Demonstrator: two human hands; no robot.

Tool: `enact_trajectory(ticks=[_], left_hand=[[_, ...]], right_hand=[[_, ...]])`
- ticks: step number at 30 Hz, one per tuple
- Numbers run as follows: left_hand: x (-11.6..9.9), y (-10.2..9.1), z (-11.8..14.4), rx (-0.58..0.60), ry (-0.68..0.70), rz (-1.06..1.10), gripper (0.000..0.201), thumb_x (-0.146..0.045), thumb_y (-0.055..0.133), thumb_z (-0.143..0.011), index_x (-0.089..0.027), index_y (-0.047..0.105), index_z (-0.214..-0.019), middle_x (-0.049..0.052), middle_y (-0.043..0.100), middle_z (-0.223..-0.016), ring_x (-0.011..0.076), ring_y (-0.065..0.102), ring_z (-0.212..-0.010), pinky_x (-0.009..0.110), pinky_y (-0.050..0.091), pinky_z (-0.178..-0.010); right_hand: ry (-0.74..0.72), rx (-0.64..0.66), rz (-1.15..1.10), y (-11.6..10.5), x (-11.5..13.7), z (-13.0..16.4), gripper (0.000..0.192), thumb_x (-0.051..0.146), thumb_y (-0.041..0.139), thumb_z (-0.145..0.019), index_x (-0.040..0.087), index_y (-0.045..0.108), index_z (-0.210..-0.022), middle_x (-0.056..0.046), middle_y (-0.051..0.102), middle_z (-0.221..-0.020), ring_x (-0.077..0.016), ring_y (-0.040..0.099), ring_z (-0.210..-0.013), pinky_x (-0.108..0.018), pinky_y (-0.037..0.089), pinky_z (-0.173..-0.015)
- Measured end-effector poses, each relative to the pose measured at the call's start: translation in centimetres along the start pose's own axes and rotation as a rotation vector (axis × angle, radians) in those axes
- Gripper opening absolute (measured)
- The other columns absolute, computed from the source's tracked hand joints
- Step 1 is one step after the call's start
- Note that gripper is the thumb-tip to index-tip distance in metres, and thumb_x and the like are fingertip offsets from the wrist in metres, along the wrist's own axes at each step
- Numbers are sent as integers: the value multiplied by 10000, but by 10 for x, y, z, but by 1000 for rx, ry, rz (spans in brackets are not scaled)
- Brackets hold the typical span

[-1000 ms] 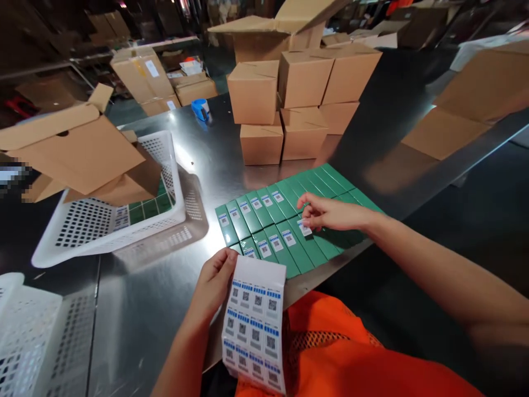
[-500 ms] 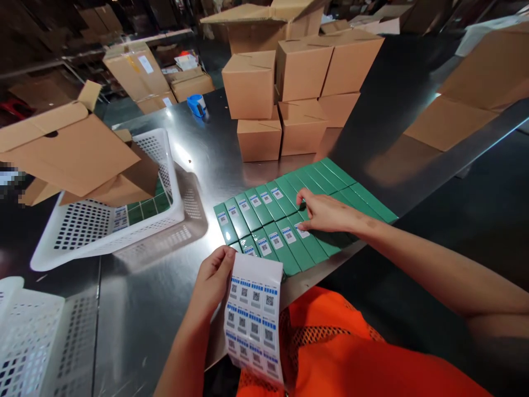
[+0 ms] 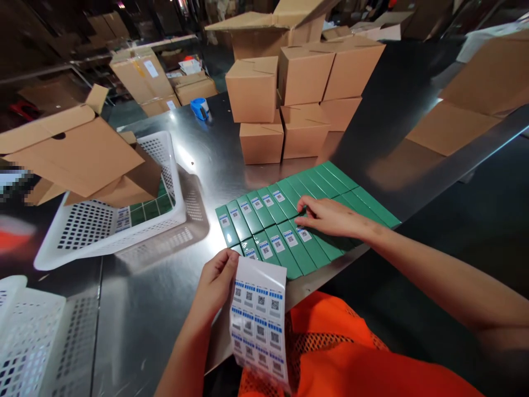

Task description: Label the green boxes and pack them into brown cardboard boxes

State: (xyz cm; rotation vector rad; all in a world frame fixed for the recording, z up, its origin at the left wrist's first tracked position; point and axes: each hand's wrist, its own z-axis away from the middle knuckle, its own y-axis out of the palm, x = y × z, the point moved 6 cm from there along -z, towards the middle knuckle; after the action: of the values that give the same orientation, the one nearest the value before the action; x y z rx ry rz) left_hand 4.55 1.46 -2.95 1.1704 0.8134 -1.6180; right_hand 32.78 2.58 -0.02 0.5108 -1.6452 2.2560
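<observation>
Left hand: thumb and fingers clamped on a top corner of my sticker sheet, which hangs down by the tabletop edge
Right hand: thumb and index a bit apart, right by a QR sticker; can't tell if I'm touching it
Green boxes: packed in rows on the tabletop, left ones stickered
Behind those: stacked brown cartons
Off left: white basket

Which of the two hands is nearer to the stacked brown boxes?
The right hand. It is over the green boxes, on the near side of the stacked brown boxes. The left hand, holding the label sheet, is farther away, nearer the person and to the left.
</observation>
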Motion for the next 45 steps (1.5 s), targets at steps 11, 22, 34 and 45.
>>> enact_trajectory(ticks=[11,22,34,45], left_hand=[[-3,5,2,4,-25,-12,540,-691,718,-702,-177,555,-666,-52,503,-524,91,446,-484,189,343,-463],[3,6,4,24,-72,26,527,-677,697,-737,-173,543,-710,-59,487,-553,76,405,-485,184,313,-465],[-24,-31,11,-511,265,-395,400,-541,522,-896,-194,560,-700,-42,502,-557,119,450,-549,221,350,-528],[-61,18,40,-214,714,-513,286,-338,538,-960,-282,725,-1170,70,670,-1322,260,572,-1274,382,434,-1069]], right_hand=[[-31,-128,76,-19,17,-13,235,422,583,-912,227,576,-1044,-24,654,-795,-216,618,-734,-304,395,-613],[-408,-130,205,26,60,-80,935,685,407,-903,2,274,-1527,-247,162,-1621,-370,111,-1521,-610,19,-1217],[-254,-237,-712,42,79,46,717,577,656,-854,256,398,-1440,-102,686,-1058,-258,672,-942,-397,575,-768],[-207,-223,-1148,62,59,64,287,344,741,-809,245,762,-1077,-36,744,-920,-183,684,-792,-308,563,-745]])
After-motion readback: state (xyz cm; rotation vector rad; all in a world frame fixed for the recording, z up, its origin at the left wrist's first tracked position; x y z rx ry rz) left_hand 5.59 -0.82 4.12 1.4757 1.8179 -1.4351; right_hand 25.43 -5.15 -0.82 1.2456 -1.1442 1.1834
